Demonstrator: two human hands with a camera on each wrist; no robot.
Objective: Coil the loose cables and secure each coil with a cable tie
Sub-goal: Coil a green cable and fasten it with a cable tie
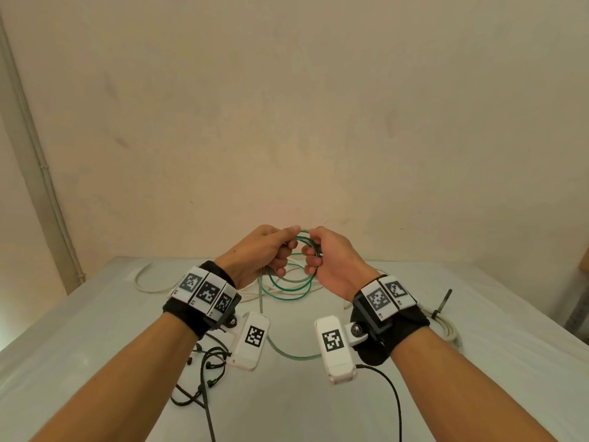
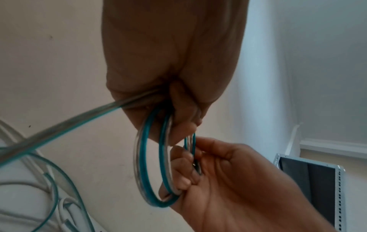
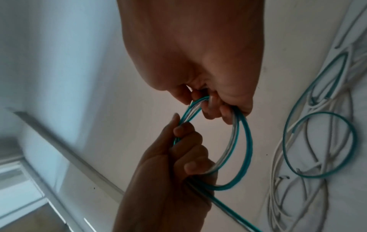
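Note:
A thin green-and-clear cable [image 1: 296, 283] is wound into a small coil held above the white table [image 1: 95, 330]. My left hand [image 1: 271, 250] grips the coil's left side with curled fingers. My right hand [image 1: 322, 256] grips its right side. The left wrist view shows the coil [image 2: 151, 164] looped between my left fingers [image 2: 178, 130] and the right hand [image 2: 228, 180]. From the right wrist, the coil [image 3: 236, 149] hangs from my right fingers [image 3: 220, 108] and passes through the left hand [image 3: 178, 164]. A loose tail [image 1: 287, 350] trails down across the table. A black cable tie [image 1: 444, 301] lies at the right.
White cables [image 1: 149, 282] lie tangled behind my hands, and a white bundle [image 1: 446, 330] sits at the right. Black cords [image 1: 207, 368] lie under my left forearm. More green loops [image 3: 317, 144] rest on the table. A wall [image 1: 287, 122] rises just behind the table.

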